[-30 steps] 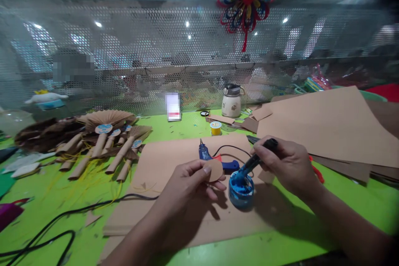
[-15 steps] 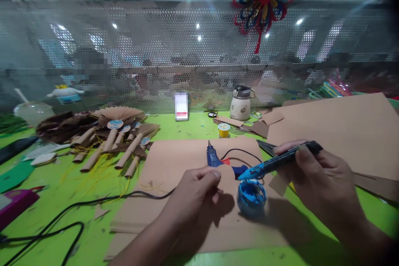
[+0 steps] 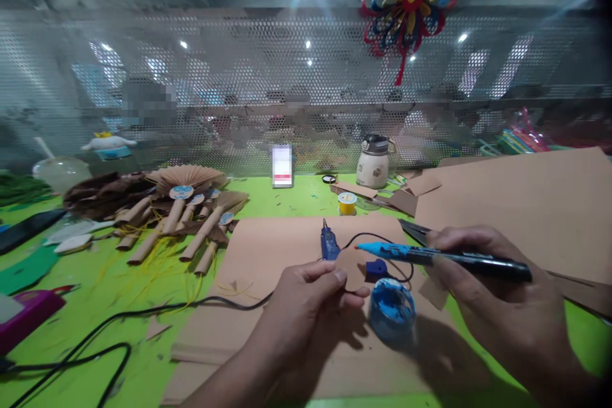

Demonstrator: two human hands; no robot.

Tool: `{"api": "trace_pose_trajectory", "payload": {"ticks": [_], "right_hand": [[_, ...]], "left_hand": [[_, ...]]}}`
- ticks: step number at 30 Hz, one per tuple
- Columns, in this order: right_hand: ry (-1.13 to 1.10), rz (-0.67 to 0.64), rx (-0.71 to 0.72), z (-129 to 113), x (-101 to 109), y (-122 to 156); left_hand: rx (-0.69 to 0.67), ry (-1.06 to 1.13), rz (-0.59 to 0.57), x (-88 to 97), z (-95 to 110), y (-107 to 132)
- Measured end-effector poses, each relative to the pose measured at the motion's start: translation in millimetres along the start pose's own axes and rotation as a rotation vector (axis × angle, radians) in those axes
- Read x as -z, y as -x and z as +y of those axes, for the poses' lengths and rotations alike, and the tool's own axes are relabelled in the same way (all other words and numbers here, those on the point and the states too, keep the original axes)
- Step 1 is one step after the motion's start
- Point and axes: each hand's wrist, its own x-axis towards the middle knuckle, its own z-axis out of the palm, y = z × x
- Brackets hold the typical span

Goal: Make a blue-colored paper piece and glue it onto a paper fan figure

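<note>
My left hand pinches a small round brown paper disc between thumb and fingers. My right hand grips a black marker whose front part is smeared with blue paint. Its tip, with a speck of orange at the end, points left just above the disc's upper edge; I cannot tell whether they touch. Below the marker stands an open glass jar of blue paint on brown paper. Behind the disc lies a blue glue gun, partly hidden by it.
Several paper fans with rolled handles and yellow strings lie at left. A black cable crosses the table. Scissors and large brown sheets lie at right. Further back are a yellow spool, a phone and a bottle.
The marker has moved up and left from over the paint jar and turned nearly level, its tip now by the disc. My left hand has shifted slightly, showing more of the disc.
</note>
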Motion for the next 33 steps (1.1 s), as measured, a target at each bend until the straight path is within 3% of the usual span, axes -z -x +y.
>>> {"api": "trace_pose_trajectory", "payload": {"ticks": [6, 15, 33], "right_hand": [[0.071, -0.054, 0.035, -4.3, -7.8, 13.0], [0.177, -0.176, 0.213, -8.8, -7.8, 18.7], [0.201, -0.133, 0.317, -6.2, -13.9, 23.5]], "left_hand": [[-0.040, -0.025, 0.034, 2.8, 0.8, -1.3], [-0.103, -0.088, 0.077, -0.7, 0.9, 2.4], [-0.186, -0.208, 0.103, 5.6, 2.0, -1.3]]}}
